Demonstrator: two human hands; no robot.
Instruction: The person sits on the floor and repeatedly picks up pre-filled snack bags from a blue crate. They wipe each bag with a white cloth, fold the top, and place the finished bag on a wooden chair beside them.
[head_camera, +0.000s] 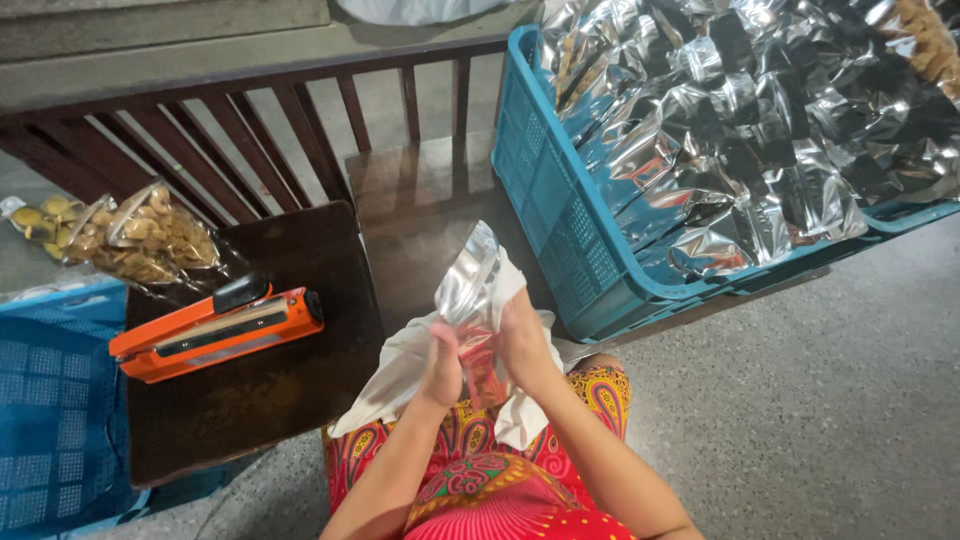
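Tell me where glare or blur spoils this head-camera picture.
Head view: strong glare off the crumpled foil pouches in the blue crate, washing out detail; the silver pouch between left hand and right hand also shines. The dark table shows a dull sheen. Both hands look slightly soft; the orange sealer is sharp.

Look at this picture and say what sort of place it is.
Probably a small home snack-packing spot. An orange heat sealer sits on a dark wooden table, a blue plastic crate holds shiny silver foil pouches, and both hands grip one foil pouch.
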